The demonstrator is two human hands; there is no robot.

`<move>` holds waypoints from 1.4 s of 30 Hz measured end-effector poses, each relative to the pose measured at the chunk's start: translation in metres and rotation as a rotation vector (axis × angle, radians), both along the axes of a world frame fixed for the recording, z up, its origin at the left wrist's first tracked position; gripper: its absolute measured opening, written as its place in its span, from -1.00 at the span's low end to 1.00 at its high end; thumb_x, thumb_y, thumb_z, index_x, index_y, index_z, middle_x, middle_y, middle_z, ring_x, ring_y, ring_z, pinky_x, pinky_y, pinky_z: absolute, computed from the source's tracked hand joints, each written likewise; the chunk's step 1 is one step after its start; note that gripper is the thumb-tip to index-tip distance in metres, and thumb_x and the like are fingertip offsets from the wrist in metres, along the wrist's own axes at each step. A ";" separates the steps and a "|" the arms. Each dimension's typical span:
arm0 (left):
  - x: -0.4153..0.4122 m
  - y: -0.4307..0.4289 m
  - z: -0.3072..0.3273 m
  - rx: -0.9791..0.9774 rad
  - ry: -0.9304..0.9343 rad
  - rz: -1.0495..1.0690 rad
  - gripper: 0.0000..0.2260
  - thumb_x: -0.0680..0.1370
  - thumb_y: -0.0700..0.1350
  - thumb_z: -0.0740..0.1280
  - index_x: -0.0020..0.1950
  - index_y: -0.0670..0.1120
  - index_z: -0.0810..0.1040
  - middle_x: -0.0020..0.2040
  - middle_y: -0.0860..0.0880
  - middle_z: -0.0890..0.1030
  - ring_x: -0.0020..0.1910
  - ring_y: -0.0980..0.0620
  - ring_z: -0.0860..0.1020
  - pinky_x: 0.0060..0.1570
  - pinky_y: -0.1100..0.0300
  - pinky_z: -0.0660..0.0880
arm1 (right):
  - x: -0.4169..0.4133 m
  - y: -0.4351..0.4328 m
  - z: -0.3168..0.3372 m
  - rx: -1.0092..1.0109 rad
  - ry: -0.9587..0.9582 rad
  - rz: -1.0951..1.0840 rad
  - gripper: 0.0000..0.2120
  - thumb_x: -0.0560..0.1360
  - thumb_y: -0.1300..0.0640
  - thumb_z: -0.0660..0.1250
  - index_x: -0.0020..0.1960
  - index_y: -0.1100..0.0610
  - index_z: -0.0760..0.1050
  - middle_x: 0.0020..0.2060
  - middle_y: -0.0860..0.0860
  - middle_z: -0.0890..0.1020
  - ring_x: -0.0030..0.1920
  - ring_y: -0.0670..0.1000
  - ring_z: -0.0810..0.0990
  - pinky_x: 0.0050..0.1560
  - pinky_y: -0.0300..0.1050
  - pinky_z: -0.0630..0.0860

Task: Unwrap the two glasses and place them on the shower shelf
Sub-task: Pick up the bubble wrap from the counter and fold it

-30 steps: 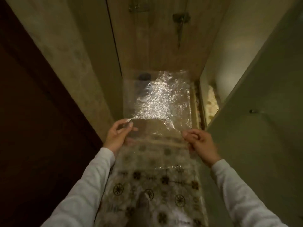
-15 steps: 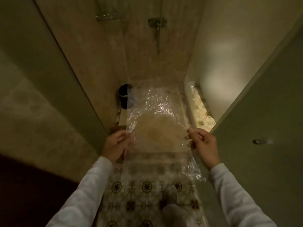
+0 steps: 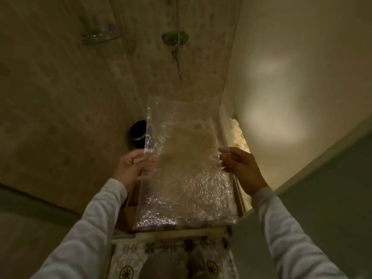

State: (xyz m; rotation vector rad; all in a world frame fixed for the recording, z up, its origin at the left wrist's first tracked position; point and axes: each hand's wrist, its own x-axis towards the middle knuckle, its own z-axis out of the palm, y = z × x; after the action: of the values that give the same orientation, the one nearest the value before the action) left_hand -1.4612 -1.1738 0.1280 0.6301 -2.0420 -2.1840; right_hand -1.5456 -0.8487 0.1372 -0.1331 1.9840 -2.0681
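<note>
1. Risk: bubble wrap sheet [image 3: 187, 174] is limp and slick. The right hand [image 3: 239, 168] looks barely on its edge, so the sheet could sag or slide out on that side and drop to the shower floor.
2. Risk: dim light and the sheet covers the view below it. No loose glass visible under or in the wrap, cannot tell if one is there. If one is, it could roll out unseen.
3. Left hand [image 3: 130, 166]: at the wrap's left edge, thumb on top, fingers under, pinched on the sheet. Arm reaches forward, sleeve to the wrist.
4. Right hand: at the wrap's right edge, fingers spread and loose. Only the fingertips seem to touch the sheet; not clamped.
5. Shower shelf [image 3: 100, 38]: on the wall, well above and left of the wrap. Blurry clear shapes sit on it, likely the glasses, so judged nearly done.
6. Dark bottle [image 3: 137, 133]: just beside the wrap's left edge, partly hidden.
</note>
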 end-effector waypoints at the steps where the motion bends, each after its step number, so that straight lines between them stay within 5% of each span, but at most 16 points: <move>1: -0.012 -0.004 0.004 0.013 0.007 -0.009 -0.85 0.46 -0.27 0.45 -0.04 -0.07 0.71 -0.07 -0.17 0.74 -0.35 0.01 0.69 -0.42 0.26 0.57 | -0.014 0.001 0.001 -0.017 -0.016 0.014 -0.80 0.58 0.35 0.35 0.18 0.24 0.63 -0.05 0.17 0.74 -0.16 0.04 0.68 -0.12 -0.11 0.62; 4: -0.056 -0.019 0.014 0.053 0.026 -0.015 -0.83 0.35 -0.17 0.49 -0.07 -0.09 0.73 -0.09 -0.15 0.74 -0.32 0.00 0.70 -0.35 0.23 0.61 | -0.070 -0.005 0.006 -0.036 -0.066 0.039 -0.85 0.53 0.44 0.34 0.03 0.31 0.64 0.04 0.40 0.67 -0.04 0.20 0.63 0.02 0.07 0.57; 7: -0.092 -0.031 0.015 0.055 0.058 -0.010 -0.88 0.37 -0.24 0.45 -0.16 -0.08 0.75 -0.19 -0.10 0.74 -0.34 0.04 0.69 -0.33 0.24 0.62 | -0.118 -0.018 0.013 -0.031 -0.091 0.038 -0.81 0.51 0.51 0.29 -0.04 0.33 0.63 0.04 0.43 0.65 -0.03 0.26 0.63 0.16 0.18 0.55; 12: -0.162 -0.050 0.014 0.056 0.088 0.000 -0.71 0.51 -0.41 0.35 -0.21 -0.08 0.74 -0.24 -0.04 0.74 -0.35 0.10 0.68 -0.35 0.28 0.60 | -0.189 -0.038 0.016 -0.042 -0.050 0.075 -0.84 0.51 0.51 0.30 -0.01 0.40 0.63 -0.04 0.32 0.69 -0.09 0.21 0.72 0.10 0.10 0.61; 17: -0.262 -0.086 0.014 0.046 0.081 -0.020 -0.52 0.51 -0.49 0.22 -0.39 -0.04 0.71 -0.25 0.08 0.74 -0.20 0.19 0.69 -0.22 0.42 0.55 | -0.271 -0.065 0.012 -0.015 0.109 0.068 -0.57 0.47 0.61 0.24 -0.25 0.19 0.71 -0.05 0.17 0.77 0.10 0.16 0.72 0.05 -0.09 0.66; 21: -0.346 -0.117 0.012 0.259 -0.029 0.167 -0.71 0.58 -0.41 0.17 -0.19 -0.21 0.61 -0.23 -0.10 0.66 -0.42 0.10 0.58 -0.48 0.35 0.51 | -0.350 -0.094 0.016 0.019 0.189 0.015 -0.58 0.42 0.64 0.23 -0.27 0.22 0.69 -0.02 0.24 0.74 0.12 0.25 0.70 0.11 0.07 0.65; 23: -0.387 -0.138 0.014 0.462 -0.060 0.126 -0.80 0.62 -0.24 0.24 -0.05 -0.19 0.66 -0.14 -0.18 0.70 -0.32 -0.02 0.69 -0.40 0.21 0.60 | -0.394 -0.112 0.022 0.024 0.210 0.026 -0.57 0.41 0.64 0.24 -0.27 0.19 0.70 -0.02 0.18 0.76 0.12 0.22 0.70 0.06 0.00 0.67; 26: -0.435 -0.167 0.016 0.467 -0.138 0.006 -0.66 0.44 0.04 0.51 0.18 -0.02 0.64 0.00 -0.16 0.73 -0.05 -0.18 0.71 -0.23 -0.02 0.65 | -0.449 -0.141 0.030 0.064 0.274 0.047 -0.55 0.40 0.65 0.24 -0.26 0.17 0.70 0.02 0.14 0.76 0.15 0.18 0.70 0.10 0.04 0.67; 29: -0.478 -0.185 0.018 0.329 -0.109 -0.064 -0.35 0.09 -0.01 0.70 0.15 -0.03 0.64 -0.12 -0.05 0.75 -0.20 0.02 0.71 -0.29 0.14 0.63 | -0.495 -0.168 0.039 0.027 0.279 0.034 -0.54 0.41 0.65 0.22 -0.26 0.18 0.71 0.03 0.14 0.76 0.17 0.19 0.69 0.10 0.00 0.67; 31: -0.500 -0.191 0.020 0.318 -0.098 -0.056 -0.30 0.03 -0.07 0.72 0.14 -0.14 0.65 -0.02 -0.13 0.74 -0.12 -0.01 0.72 -0.18 0.15 0.64 | -0.518 -0.179 0.042 -0.029 0.202 0.015 -0.57 0.47 0.57 0.21 -0.15 0.18 0.74 0.06 0.19 0.74 0.18 0.26 0.67 0.14 0.07 0.66; 34: -0.532 -0.200 0.025 0.295 -0.062 0.035 -0.42 0.19 -0.15 0.61 0.19 -0.20 0.62 0.07 -0.18 0.72 0.02 -0.08 0.69 0.06 0.04 0.58 | -0.551 -0.193 0.049 -0.224 -0.128 0.053 -0.74 0.58 0.19 0.31 0.22 0.09 0.66 -0.04 0.14 0.61 -0.13 0.23 0.53 -0.09 0.05 0.53; 36: -0.551 -0.203 0.030 0.261 -0.035 0.054 -0.58 0.31 -0.20 0.57 0.14 -0.19 0.63 0.04 -0.17 0.72 0.00 -0.07 0.70 0.04 0.05 0.59 | -0.567 -0.198 0.048 -0.182 -0.225 0.118 -0.63 0.52 -0.11 0.45 0.20 0.11 0.64 -0.18 0.10 0.59 -0.28 0.05 0.39 -0.26 -0.13 0.39; 39: -0.579 -0.206 0.036 0.223 0.010 0.040 -0.82 0.46 -0.31 0.46 0.05 -0.20 0.65 0.00 -0.19 0.73 -0.06 -0.08 0.72 -0.10 0.13 0.65 | -0.591 -0.199 0.037 0.030 -0.095 0.114 -0.57 0.46 -0.01 0.50 0.06 0.37 0.60 -0.17 0.25 0.68 -0.27 -0.01 0.55 -0.27 -0.24 0.45; 42: -0.606 -0.206 0.038 0.220 0.054 0.055 -0.82 0.46 -0.35 0.44 0.05 -0.23 0.65 -0.04 -0.19 0.74 -0.10 -0.10 0.72 -0.18 0.16 0.65 | -0.620 -0.198 0.031 0.010 -0.006 0.077 -0.60 0.40 0.11 0.52 -0.03 0.47 0.58 -0.16 0.28 0.67 -0.20 0.00 0.63 -0.19 -0.22 0.60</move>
State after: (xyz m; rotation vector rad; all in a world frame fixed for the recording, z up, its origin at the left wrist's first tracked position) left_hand -2.0669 -1.3800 0.1658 0.6325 -1.7519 -2.3852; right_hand -2.1658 -1.0465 0.1679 -0.1974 1.9539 -2.0085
